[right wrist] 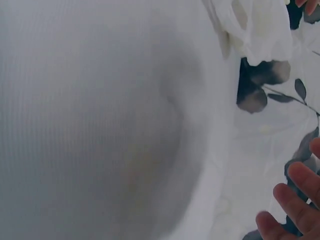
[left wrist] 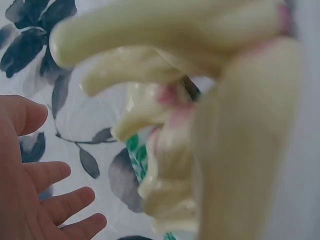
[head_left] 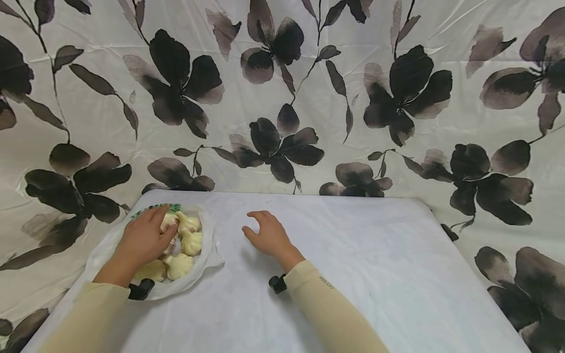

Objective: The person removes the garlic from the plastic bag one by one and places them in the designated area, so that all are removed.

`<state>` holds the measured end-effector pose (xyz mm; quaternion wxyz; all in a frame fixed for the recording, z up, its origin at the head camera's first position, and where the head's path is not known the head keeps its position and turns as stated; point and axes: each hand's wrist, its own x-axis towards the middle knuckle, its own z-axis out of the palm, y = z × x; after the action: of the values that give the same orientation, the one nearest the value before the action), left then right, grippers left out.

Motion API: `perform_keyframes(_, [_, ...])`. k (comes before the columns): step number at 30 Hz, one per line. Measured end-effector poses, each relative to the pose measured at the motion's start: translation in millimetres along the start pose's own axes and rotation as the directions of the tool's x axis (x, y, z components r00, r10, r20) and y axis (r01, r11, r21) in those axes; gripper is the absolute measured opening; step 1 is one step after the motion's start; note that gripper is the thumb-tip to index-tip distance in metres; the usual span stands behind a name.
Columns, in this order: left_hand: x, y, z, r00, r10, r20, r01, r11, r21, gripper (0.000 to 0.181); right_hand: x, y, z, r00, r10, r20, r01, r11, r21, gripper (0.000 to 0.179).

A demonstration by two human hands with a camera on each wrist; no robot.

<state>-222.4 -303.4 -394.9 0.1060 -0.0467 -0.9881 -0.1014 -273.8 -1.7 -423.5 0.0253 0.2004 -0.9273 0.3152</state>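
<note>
Garlic bulbs (head_left: 180, 266), pale with pinkish patches, lie grouped inside a white plastic bag (head_left: 211, 251) at the left of the tabletop (head_left: 375, 269). Furthest left, a beige sleeve leads to the left hand (head_left: 143, 240), a black device (head_left: 140, 290) at its wrist. This hand hovers over the bag's left part, fingers extended and spread, gripping nothing; whether a fingertip touches a bulb I cannot tell. Green leaf print (head_left: 174, 207) shows along the bag's far edge. To the right of the bag, apart from it, the right hand (head_left: 271, 236) hangs above the white-covered tabletop with loosely bent fingers, holding nothing. A second black device (head_left: 278, 284) sits at that wrist, beside the other beige sleeve. Dark-flowered cloth (head_left: 278, 147) spreads behind everything.
</note>
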Motion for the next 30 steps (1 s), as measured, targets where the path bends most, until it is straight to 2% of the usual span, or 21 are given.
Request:
perform_keyframes(7, [-4.9, -15.3, -1.0, 0.998, -0.05, 0.032, 0.049, 0.998, 0.035, 0.073, 1.2, -11, 16, 1.0, -0.008, 0.015, 0.008, 1.0, -0.003, 0.05])
perform_keyframes(16, [-10.9, -30.8, -5.0, 0.989, -0.125, 0.075, 0.121, 0.991, 0.049, 0.069, 2.1, -31, 31, 0.997, -0.019, 0.079, 0.019, 1.0, -0.001, 0.053])
perform_keyframes(22, [-17.6, -42.2, -7.9, 0.988, -0.14, 0.061, 0.135, 0.988, 0.075, 0.067, 2.2, -39, 41, 0.994, -0.035, 0.106, 0.032, 0.999, 0.028, 0.056])
perform_keyframes(30, [-21.2, -59.6, -13.9, 0.971, -0.222, 0.085, 0.214, 0.973, 0.092, 0.066, 2.9, -48, 49, 0.991, -0.018, 0.135, 0.009, 0.998, 0.068, 0.062])
